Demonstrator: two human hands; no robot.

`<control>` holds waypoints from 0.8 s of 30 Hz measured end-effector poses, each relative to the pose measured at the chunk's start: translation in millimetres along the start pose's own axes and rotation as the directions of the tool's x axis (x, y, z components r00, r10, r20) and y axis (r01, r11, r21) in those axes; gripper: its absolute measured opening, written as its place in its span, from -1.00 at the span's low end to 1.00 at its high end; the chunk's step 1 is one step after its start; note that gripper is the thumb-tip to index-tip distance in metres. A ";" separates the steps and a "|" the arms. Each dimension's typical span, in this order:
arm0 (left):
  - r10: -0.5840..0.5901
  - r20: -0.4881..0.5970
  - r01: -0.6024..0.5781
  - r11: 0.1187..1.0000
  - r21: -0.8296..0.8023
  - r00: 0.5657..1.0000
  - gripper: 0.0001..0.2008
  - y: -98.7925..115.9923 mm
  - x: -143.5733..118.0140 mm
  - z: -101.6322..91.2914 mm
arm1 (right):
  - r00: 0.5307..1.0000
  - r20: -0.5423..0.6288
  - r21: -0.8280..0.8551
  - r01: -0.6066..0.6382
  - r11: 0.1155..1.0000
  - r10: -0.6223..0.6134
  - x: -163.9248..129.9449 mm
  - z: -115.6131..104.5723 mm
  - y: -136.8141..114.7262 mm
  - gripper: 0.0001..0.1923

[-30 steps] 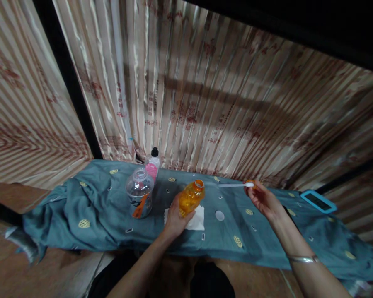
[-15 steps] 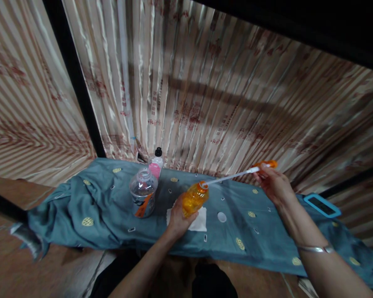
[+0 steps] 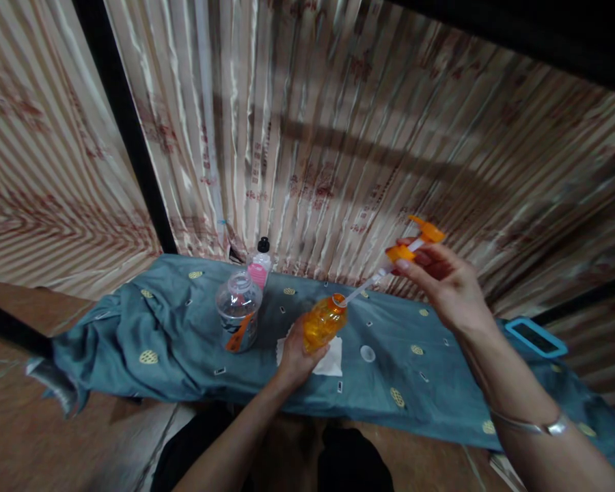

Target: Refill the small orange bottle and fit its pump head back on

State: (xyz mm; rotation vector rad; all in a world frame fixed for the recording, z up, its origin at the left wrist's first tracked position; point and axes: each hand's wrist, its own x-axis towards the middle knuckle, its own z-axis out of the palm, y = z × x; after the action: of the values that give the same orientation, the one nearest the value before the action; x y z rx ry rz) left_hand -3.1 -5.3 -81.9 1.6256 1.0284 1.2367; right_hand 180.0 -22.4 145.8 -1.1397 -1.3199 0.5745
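My left hand (image 3: 298, 355) is wrapped round an orange see-through bottle (image 3: 324, 324), tilted to the right above a white cloth or tissue (image 3: 332, 362). An orange pump head (image 3: 402, 253) with a long white tube is pinched in my right hand (image 3: 448, 283), its spout upward. The tube's lower end (image 3: 353, 295) is at the bottle's open mouth; whether the tip is inside is hard to tell. Left of the bottle stands a clear wide plastic bottle (image 3: 238, 314) with an orange and black label, uncapped. Behind it is a smaller black-capped bottle (image 3: 259, 264) with a pink label.
A blue-green patterned cloth (image 3: 179, 342) covers the narrow table. A small whitish disc (image 3: 367, 353) lies right of the tissue. A blue-framed device with a dark screen (image 3: 536, 337) is at the right end. Striped curtains (image 3: 318, 171) hang behind, with a black pole (image 3: 128, 130) at left.
My right hand has turned the pump more upright and shifted it left and up, so the tube slants more steeply to the bottle mouth. My left hand still holds the bottle.
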 end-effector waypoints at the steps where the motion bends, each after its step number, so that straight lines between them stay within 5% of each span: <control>1: -0.002 0.003 0.002 1.000 -0.005 1.000 -0.37 0.4 0.1 0.2 | 0.998 0.053 -0.015 -0.021 1.000 0.021 -4.0 5.6 5.0 -0.72; 9: -0.002 0.006 0.002 1.000 0.017 1.000 -0.43 13.6 2.4 -1.7 | 0.956 0.289 -0.069 -0.023 0.997 0.043 -26.8 33.3 43.0 -0.61; 24: -0.030 0.019 0.030 0.999 -0.012 0.999 -0.42 13.5 1.6 -0.2 | 0.943 0.320 -0.116 -0.059 0.992 0.094 -44.2 41.1 69.8 -0.66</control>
State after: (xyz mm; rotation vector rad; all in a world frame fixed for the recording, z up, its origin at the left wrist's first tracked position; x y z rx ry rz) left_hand -1.3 -8.1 -68.6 1.6034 1.0281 1.2036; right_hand 149.8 -20.5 58.7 -1.2223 -1.6084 0.7833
